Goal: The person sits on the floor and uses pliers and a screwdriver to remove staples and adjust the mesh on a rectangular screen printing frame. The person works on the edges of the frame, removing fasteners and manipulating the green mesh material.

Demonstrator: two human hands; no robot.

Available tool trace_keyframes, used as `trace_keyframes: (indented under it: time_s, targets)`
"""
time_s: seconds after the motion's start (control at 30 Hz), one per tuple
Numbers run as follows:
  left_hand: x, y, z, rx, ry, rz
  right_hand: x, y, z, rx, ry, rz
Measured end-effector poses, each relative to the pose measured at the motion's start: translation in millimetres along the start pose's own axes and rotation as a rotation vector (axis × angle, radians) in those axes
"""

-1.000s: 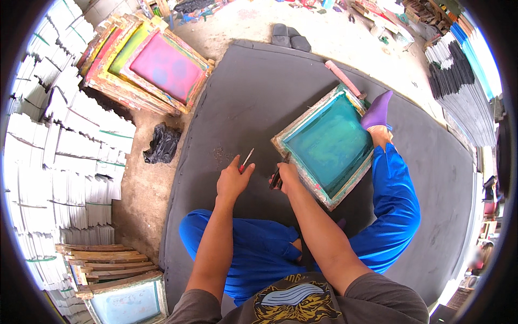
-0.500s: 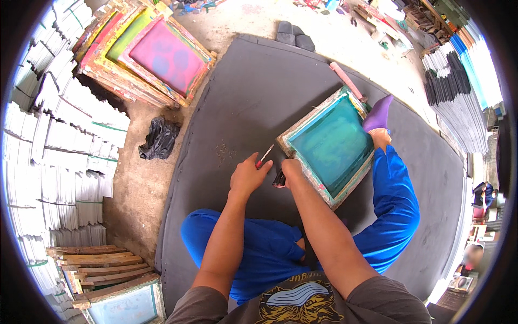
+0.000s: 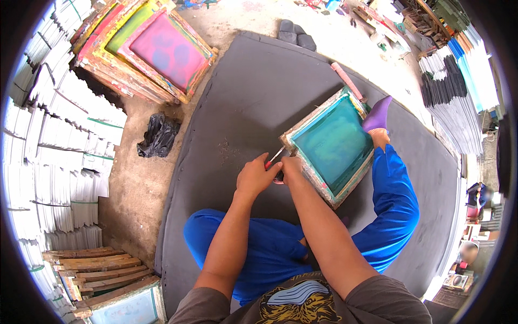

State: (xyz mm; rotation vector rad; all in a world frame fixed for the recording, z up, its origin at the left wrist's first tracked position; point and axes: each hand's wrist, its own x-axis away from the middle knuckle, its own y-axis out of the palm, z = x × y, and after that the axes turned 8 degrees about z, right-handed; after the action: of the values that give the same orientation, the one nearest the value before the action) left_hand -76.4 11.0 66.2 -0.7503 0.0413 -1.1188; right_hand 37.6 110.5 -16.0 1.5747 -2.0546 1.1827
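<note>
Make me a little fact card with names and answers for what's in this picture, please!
Left hand: holds a red-handled tool, thin metal tip near the frame's left corner
Right hand: holds a dark tool, partly hidden, near that corner
Nearest thing: teal screen in a worn frame
Under it: dark mat
Foot: purple sock, at the frame's right side
Beyond the frame: pink rod
On the floor, left: crumpled black bag

A workshop — stacked, paint-stained frames [image 3: 144, 56] show it.
</note>
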Motion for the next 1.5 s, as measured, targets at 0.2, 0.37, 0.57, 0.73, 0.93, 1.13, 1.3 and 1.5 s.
trace_keyframes:
  time_s: [0.2,0.37,0.57,0.73,0.93,1.13,1.3,1.5]
  targets:
    - [-4,-8,5,0.02,-0.017,-0.007,3,-10,6,-0.031,-0.013,-0.127]
    - [-12,-2,4,0.075,-0.025,-0.028,-2,-22,22,-0.284,-0.019,-0.327]
    - [-23,5,-17,0.255,-0.05,0.017,0,-30,43,-0.49,-0.018,-0.618]
    - [-31,6,-29,0.201,-0.037,0.117,33,-26,38,-0.21,-0.093,-0.846]
    - [-40,7,-43,0.217,-0.123,0.162,49,-13,29,-0.09,-0.044,-0.985]
    - [-49,7,-49,0.268,-0.179,0.222,52,-22,18,-0.075,0.116,-1.041]
    - [-41,-9,-38,-0.124,-0.241,0.353,31,-32,23,-0.097,0.121,-0.805]
    - [-39,-9,-35,-0.173,-0.281,0.227,6,-39,14,-0.083,0.07,-0.436]
